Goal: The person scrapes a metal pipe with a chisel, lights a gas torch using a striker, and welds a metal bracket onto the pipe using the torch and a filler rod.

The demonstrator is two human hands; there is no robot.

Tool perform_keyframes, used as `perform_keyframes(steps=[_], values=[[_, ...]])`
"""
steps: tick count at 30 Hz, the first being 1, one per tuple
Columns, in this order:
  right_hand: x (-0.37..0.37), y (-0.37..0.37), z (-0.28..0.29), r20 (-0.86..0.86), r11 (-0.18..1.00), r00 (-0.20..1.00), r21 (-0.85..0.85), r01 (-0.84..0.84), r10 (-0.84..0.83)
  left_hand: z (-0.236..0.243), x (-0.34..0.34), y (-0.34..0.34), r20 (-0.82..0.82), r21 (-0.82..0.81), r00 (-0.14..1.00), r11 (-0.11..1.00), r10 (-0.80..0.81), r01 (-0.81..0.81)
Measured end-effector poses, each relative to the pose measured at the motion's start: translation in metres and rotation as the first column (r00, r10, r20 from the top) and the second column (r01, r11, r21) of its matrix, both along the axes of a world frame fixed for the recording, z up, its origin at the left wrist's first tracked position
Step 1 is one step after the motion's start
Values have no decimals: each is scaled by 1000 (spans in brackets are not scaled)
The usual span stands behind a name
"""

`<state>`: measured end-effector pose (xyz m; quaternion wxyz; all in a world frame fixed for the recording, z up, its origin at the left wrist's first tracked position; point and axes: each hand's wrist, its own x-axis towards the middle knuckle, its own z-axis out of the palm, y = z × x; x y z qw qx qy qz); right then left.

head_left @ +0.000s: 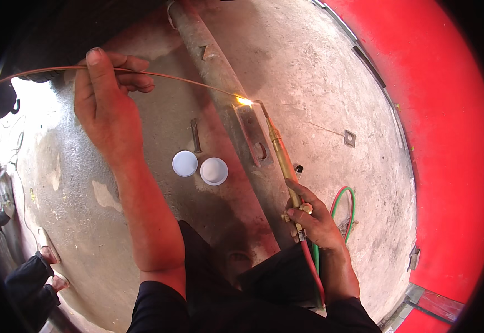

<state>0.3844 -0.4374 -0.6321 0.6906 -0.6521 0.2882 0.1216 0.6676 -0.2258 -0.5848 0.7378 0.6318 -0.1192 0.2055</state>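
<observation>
My left hand [109,94] pinches a long, thin copper-coloured brazing rod [183,80] between thumb and fingers. The rod bends off to the left edge, and its tip reaches a bright yellow flame [244,101]. Wrapped around the brass handle of a gas torch [282,158] is my right hand [317,218], close to the valve knobs. The torch's bent tip points at the upper end of a slotted metal plate [252,133]. That plate lies along a long rusty metal beam [214,61]. Glare hides the exact spot where rod and metal meet.
Left of the beam stand a white tub [214,171] and a white lid [185,164], with a metal bolt-like piece [196,136] above. A square washer plate [349,138] lies on the concrete floor at right. Red and green hoses [343,191] loop beside my right hand. Another person's feet [53,269] show lower left.
</observation>
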Motion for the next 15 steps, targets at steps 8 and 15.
perform_keyframes(steps=[8, 15], values=[[0, -1, -1, 22, 999, 999, -31, -33, 34, 0, 0, -1, -7, 16, 1000, 1000, 0, 1], [1, 0, 5, -2, 999, 1000, 53, 5, -4, 2, -3, -5, -12, -22, 1000, 1000, 2, -2]])
